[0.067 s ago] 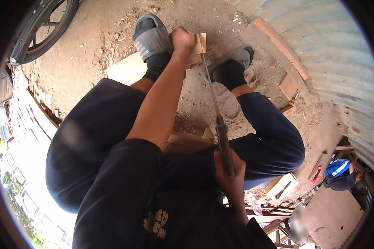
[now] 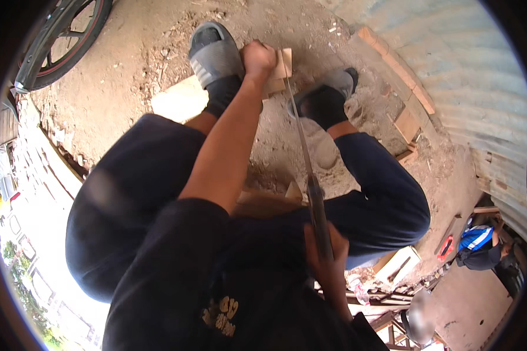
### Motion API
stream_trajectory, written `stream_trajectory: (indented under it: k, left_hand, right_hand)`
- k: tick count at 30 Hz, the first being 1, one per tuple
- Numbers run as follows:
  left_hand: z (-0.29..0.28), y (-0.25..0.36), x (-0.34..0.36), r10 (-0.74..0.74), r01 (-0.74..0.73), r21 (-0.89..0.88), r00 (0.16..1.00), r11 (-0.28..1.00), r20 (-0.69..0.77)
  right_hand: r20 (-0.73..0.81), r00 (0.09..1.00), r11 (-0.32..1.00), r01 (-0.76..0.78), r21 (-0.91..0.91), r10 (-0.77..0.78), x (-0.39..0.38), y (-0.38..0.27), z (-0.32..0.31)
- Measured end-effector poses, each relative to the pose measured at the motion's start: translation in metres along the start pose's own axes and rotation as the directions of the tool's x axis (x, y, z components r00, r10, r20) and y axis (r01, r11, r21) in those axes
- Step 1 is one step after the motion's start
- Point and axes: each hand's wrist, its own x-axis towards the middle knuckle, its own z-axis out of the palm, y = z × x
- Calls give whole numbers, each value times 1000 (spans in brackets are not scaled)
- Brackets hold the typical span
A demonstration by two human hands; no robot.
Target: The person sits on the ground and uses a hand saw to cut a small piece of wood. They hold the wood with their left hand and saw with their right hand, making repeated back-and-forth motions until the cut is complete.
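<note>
Between my feet lies a small light wooden board (image 2: 283, 63), with my left hand (image 2: 259, 61) closed on it beside my left grey sandal (image 2: 212, 59). My right hand (image 2: 327, 245) grips the dark handle of a long, thin hand saw (image 2: 303, 143) near my lap. The blade reaches up to the board just right of my left hand. A larger pale board (image 2: 177, 98) lies on the dirt under and beside the sandal. My right foot (image 2: 325, 99), in a sock and sandal, is right of the blade.
A wheel (image 2: 70, 41) stands at upper left. A corrugated metal wall (image 2: 462, 82) with bricks (image 2: 392, 64) along its foot runs down the right. A person in blue (image 2: 477, 240) is at lower right by a large flat panel (image 2: 468, 304). Scrap wood (image 2: 395, 263) lies about.
My right hand and the saw have shifted a little down and to the right, toward my body. My left hand stays on the board.
</note>
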Motion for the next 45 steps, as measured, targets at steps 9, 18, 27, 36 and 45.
stream_trajectory:
  k: [9,18,27,36,45]
  left_hand:
    - [-20,20,-1,17,-23,71,996,997,86]
    - [-11,7,8,12,-16,70,998,997,66]
    - [-10,-4,13,52,-56,74,997,996,57]
    - [-5,0,-4,11,-24,131,995,991,97]
    - [9,-18,9,86,-77,174,995,982,-43]
  right_hand:
    - [0,1000,1000,-4,25,4,32,10,20]
    - [-19,997,996,81,39,-80,24,23,40]
    - [-6,997,993,82,81,-82,32,18,29]
    - [-8,995,985,99,138,-99,37,18,40]
    - [-11,997,991,83,107,-82,26,24,29]
